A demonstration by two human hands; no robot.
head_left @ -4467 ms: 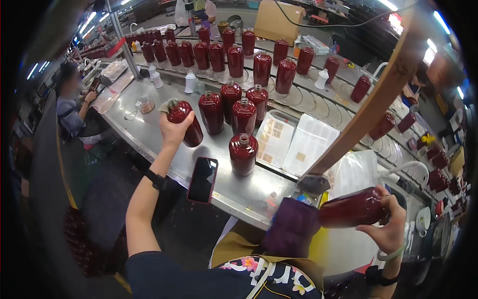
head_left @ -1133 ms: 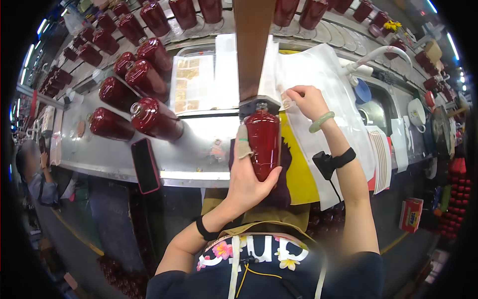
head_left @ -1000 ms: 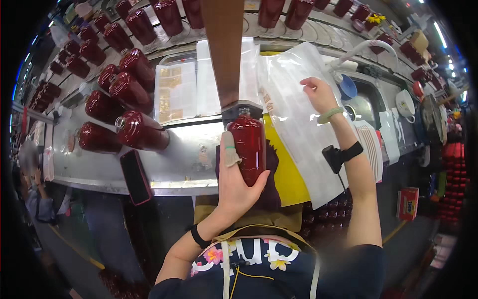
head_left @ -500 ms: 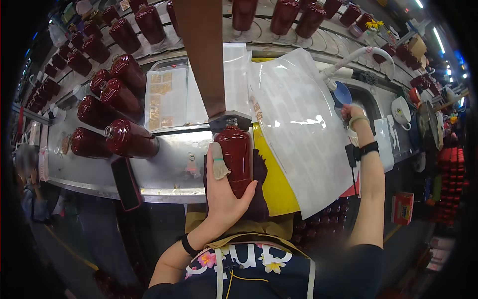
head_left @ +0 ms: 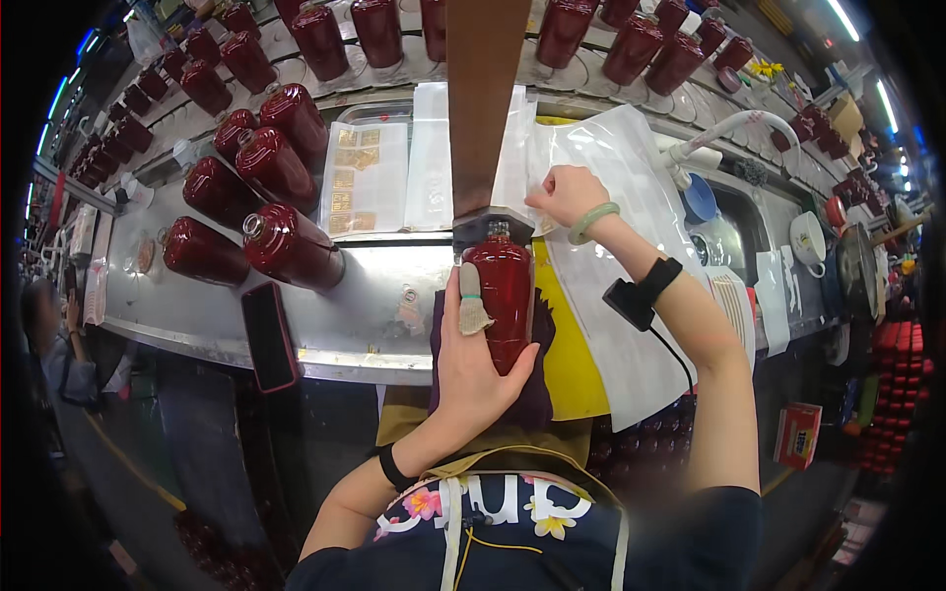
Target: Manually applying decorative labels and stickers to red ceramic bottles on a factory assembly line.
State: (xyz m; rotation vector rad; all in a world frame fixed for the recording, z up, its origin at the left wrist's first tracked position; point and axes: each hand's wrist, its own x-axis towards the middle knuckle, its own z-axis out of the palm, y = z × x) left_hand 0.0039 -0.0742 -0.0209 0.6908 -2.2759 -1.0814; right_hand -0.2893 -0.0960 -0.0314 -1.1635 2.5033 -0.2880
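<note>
Classed as a factory workshop, evidenced by rows of glossy dark-red bottles (head_left: 377,32) along a conveyor (head_left: 589,87) across the top, metal workbench (head_left: 370,291) at centre left, strip light (head_left: 844,21) at upper right, co-worker (head_left: 71,369) at left edge.

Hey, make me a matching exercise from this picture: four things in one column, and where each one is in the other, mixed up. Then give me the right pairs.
Things
1. Left hand
2. Phone
3. Green bracelet
4. Blue container

Places
A. Around the wrist of the right hand
B. Beside the curved tap
C. Wrapped around a dark red bottle
D. At the front edge of the metal bench

Right pairs: 1-C, 2-D, 3-A, 4-B.
</note>
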